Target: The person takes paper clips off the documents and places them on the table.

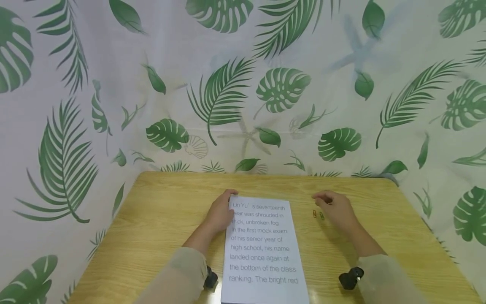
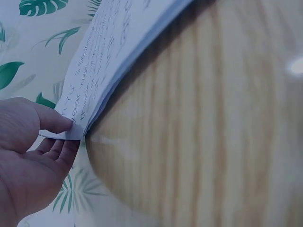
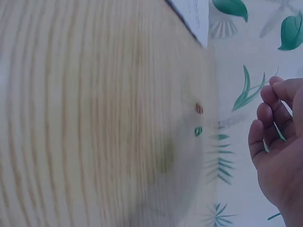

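A stack of white paper sheets (image 1: 262, 249) printed with large English text lies on the wooden table. My left hand (image 1: 221, 213) grips its far left corner. In the left wrist view, the left thumb (image 2: 59, 122) lies on the printed face and the fingers are underneath. To the right of the stack, my right hand (image 1: 336, 207) is raised with thumb and forefinger tips together. Whether something thin is between those fingertips is too small to tell. Near that hand lie a red paper clip (image 1: 314, 214) and a green paper clip (image 1: 322, 215), side by side.
The wood-grain table (image 1: 167, 211) ends at a far edge against a white curtain (image 1: 235, 160) printed with green leaves. A black wrist camera (image 1: 210, 278) is on the left wrist, and another black camera (image 1: 350, 278) is on the right.
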`<state>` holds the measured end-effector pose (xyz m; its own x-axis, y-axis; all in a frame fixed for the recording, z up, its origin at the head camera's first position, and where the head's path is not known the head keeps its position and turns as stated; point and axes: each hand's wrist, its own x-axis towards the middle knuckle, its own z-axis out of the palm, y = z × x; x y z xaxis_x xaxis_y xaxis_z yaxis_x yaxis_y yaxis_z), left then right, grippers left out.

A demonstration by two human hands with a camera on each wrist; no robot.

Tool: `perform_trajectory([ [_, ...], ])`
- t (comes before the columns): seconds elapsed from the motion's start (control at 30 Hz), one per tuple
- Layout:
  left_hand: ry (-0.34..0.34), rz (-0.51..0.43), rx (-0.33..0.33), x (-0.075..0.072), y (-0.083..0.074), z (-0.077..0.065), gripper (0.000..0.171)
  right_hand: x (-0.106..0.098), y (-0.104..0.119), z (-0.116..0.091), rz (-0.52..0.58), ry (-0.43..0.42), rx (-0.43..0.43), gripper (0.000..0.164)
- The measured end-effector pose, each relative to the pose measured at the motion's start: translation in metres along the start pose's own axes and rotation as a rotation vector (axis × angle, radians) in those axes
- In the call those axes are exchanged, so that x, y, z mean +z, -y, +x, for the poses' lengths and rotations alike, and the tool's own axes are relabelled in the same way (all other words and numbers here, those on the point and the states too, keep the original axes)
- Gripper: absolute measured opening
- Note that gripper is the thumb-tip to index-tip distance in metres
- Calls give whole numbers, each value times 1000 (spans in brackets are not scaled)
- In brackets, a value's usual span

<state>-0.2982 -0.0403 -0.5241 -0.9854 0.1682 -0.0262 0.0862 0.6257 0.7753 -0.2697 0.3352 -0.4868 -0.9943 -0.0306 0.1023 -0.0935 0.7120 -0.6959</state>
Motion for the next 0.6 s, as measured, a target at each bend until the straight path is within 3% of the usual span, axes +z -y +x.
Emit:
perform_trajectory([
  [0.23, -35, 95, 5, 1, -8, -4, 68, 12, 13, -3, 34, 17, -25, 27],
  [0.6, -56, 81, -117, 4, -7, -4, 56, 36, 25, -16, 70, 71, 13, 23],
])
